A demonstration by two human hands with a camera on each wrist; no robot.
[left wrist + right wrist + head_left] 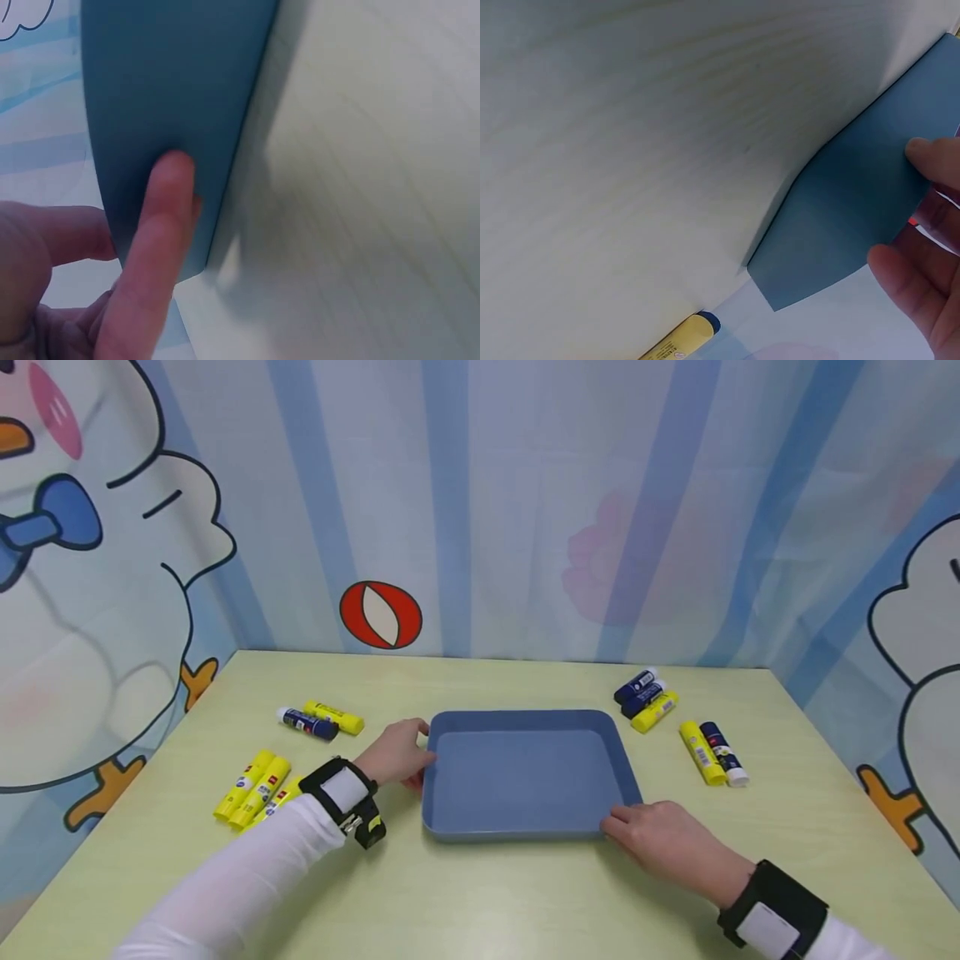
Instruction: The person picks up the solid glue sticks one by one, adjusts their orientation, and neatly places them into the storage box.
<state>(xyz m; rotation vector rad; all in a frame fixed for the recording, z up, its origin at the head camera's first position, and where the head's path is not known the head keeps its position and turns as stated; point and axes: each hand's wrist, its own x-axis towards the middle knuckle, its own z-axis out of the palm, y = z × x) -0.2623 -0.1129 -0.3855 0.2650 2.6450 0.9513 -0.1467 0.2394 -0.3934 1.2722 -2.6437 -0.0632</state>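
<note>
A shallow blue-grey rectangular tray (525, 836) lies on the table in the middle of the head view. My left hand (397, 753) holds its left side. In the left wrist view one finger (166, 202) lies along the outer wall of the tray (176, 82), with another digit at the rim. At the near right corner my right hand (667, 843) grips the tray edge. The right wrist view shows a thumb (934, 159) on the outer wall and other fingers over the rim. No glue stick lies inside the tray.
Yellow glue sticks (258, 792) lie left of the tray, partly behind my left forearm. Beyond them are a navy glue stick (309, 723) and a yellow one (335, 717). To the right lie a mixed group (641, 695) and another yellow-navy pair (705, 753). A printed curtain (510, 527) borders the table (495, 910).
</note>
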